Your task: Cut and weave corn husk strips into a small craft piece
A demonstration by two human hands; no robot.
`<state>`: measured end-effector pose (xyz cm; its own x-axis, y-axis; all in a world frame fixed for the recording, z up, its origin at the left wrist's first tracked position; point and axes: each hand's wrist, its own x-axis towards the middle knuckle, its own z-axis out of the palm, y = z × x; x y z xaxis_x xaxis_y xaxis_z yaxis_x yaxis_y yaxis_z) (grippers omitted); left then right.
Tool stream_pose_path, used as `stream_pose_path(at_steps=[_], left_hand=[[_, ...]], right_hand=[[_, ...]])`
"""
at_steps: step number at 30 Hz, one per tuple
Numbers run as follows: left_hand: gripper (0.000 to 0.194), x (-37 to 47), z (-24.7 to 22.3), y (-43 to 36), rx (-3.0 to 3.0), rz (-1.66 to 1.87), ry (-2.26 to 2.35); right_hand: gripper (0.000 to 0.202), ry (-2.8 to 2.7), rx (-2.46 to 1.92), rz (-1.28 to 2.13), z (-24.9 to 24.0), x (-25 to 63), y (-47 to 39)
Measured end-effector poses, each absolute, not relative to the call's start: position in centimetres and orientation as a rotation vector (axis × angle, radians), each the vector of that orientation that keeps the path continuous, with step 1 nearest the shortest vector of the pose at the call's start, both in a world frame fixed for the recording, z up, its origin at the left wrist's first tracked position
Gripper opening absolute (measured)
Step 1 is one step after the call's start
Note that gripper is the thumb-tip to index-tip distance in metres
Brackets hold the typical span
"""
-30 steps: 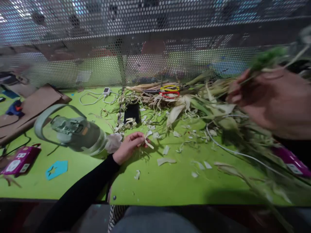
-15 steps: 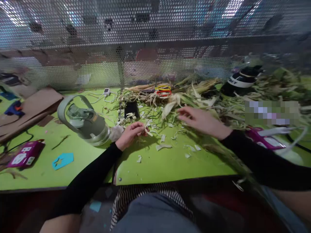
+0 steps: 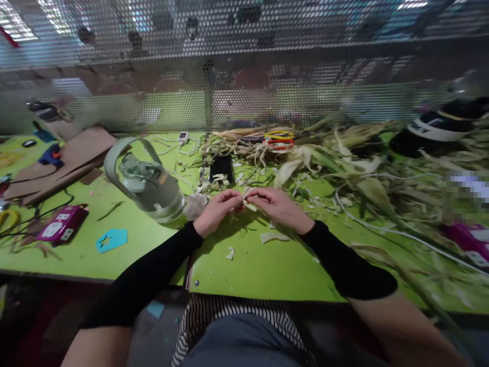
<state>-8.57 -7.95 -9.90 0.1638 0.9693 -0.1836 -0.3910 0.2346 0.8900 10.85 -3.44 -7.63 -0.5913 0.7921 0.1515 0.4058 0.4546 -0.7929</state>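
Pale strips of corn husk (image 3: 250, 206) are pinched between my two hands, above the green table (image 3: 244, 270). My left hand (image 3: 219, 210) is closed, thumb against fingers, on the husk strips. From the other side, my right hand (image 3: 280, 208) grips the same strips with its fingertips, nearly touching the left. Small husk scraps (image 3: 274, 237) lie on the table around both hands. Behind them is a dark phone-like slab (image 3: 221, 169) with shavings on it. A crumpled whitish piece (image 3: 195, 206) sits beside my left wrist.
A green handled bottle (image 3: 153, 186) stands at left, near a blue cut-out (image 3: 111, 240) and a magenta box (image 3: 63, 224). Corn husks (image 3: 367, 188) heap up at the right, with a white cable (image 3: 397, 234) across them. Yellow-and-red-handled tools (image 3: 279, 138) lie before a perforated metal screen (image 3: 171, 109).
My right hand has come left from the husk heap to the strips in my left hand, and its fingers have closed. The camera view has shifted a little.
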Motion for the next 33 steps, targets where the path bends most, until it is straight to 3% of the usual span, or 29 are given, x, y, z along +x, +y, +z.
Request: stream_pose_path(at_steps=[5, 12, 16, 24, 33], left_hand=[[0.034, -8.6, -10.4, -7.7, 0.754, 1.162, 0.854], [0.013, -8.8, -10.3, -7.8, 0.716, 1.108, 0.867], [0.015, -8.8, -10.2, -7.9, 0.716, 1.061, 0.874], [0.019, -8.7, -10.2, -8.1, 0.840, 0.953, 0.893], [0.024, -8.8, -10.1, -8.6, 0.920, 0.798, 0.838]], right_hand=[[0.031, -2.232, -0.952, 0.781, -7.5, 11.3, -3.3], [0.020, -2.274, -0.849, 0.448, -7.1, 11.1, -4.2], [0.019, -2.238, -0.840, 0.350, -6.9, 11.3, -4.4], [0.017, -2.128, -0.835, 0.284, -6.8, 11.3, -4.6], [0.026, -2.143, -0.950, 0.493, -6.7, 11.0, -5.0]])
